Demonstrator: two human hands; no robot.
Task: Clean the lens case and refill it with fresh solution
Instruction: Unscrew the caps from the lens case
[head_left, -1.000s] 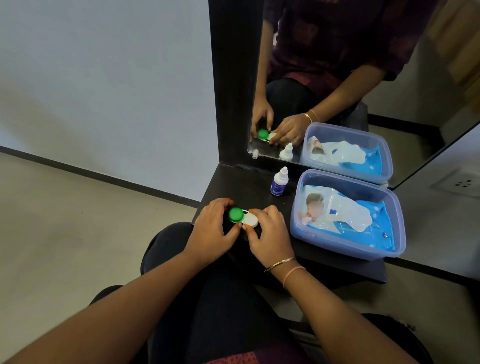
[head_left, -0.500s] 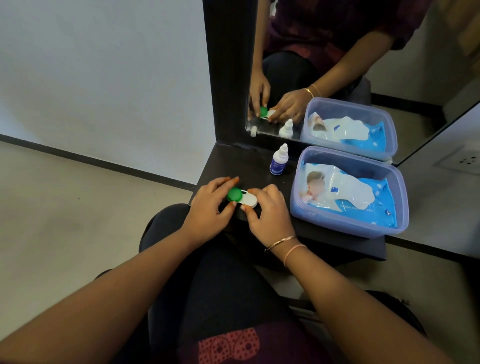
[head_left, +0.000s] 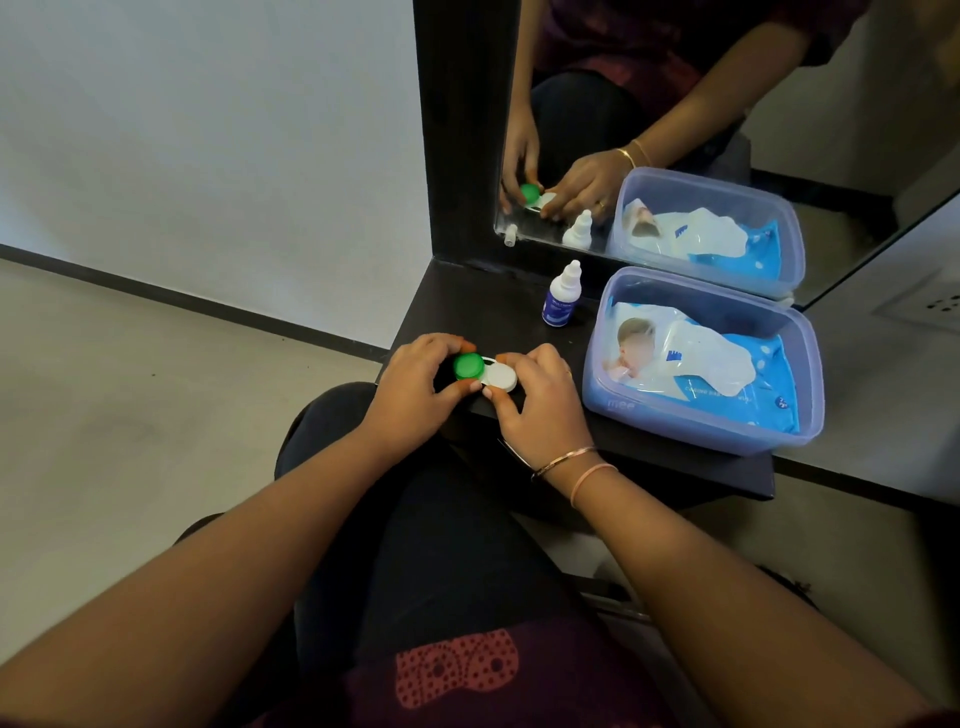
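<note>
Right now my left hand (head_left: 415, 387) is pinching the green cap (head_left: 468, 366) between thumb and curled fingers, while my right hand (head_left: 540, 402) grips the white end of the lens case (head_left: 493, 375) to steady it. The case sits at the front edge of the counter (head_left: 467, 306), toward its left corner, and the solution bottle (head_left: 561, 296) stands well behind it beside the plastic tub (head_left: 701, 439). I judge the case light, stiff and a little slick, so I should hold it by the cap rims, not the thin bridge between them. Compared with half a second ago, my left fingers have curled in from straighter onto the cap, and the case has hardly moved.
</note>
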